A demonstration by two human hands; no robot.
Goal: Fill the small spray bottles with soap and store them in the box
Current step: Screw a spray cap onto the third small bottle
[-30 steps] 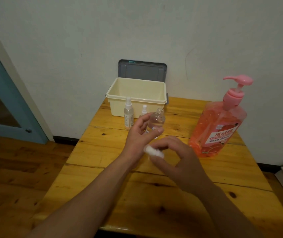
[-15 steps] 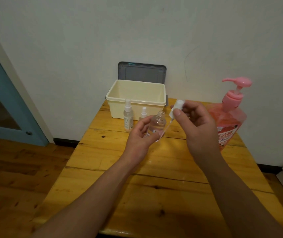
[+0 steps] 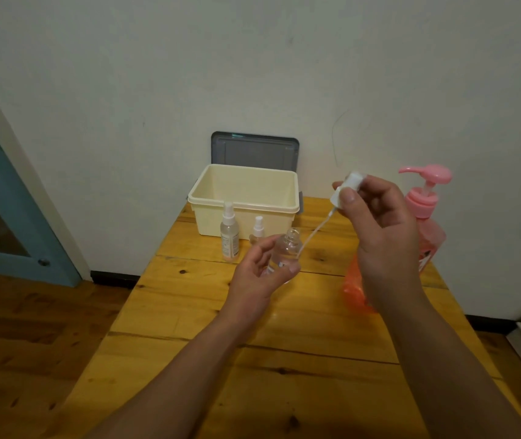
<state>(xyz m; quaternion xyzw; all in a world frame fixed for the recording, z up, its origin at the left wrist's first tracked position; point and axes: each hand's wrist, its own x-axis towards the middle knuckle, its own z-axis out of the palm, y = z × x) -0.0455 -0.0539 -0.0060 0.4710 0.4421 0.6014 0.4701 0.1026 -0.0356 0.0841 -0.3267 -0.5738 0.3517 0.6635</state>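
Left hand (image 3: 262, 267) has the open spray bottle (image 3: 284, 251) wrapped up: fingers curled round its clear body, thumb across the front, and the uncapped neck poking out above the fingertips. Right hand (image 3: 379, 236) is up high, thumb and fingers pinched tight on the white spray head (image 3: 346, 188). The thin dip tube (image 3: 314, 231) trails down from that pinch towards the left thumb. Its tip sits just beside the bottle's shoulder, outside the neck; touching or not, I cannot tell.

Behind the right knuckles stands the pink soap pump bottle (image 3: 427, 217). Beyond the left fingertips, two capped spray bottles (image 3: 229, 231) stand in front of the cream box (image 3: 243, 198), with a grey lid (image 3: 254, 150) against the wall behind it. All of it is on the wooden table (image 3: 189, 312).

That little bottle looks light and thin-walled, easy to squash or tip, and probably slick once soap gets on it. A grip round the body below the shoulder, as now, seems right. The tube looks floppy, so the head is best held by its collar. The pump bottle looks heavy and will want steadying.
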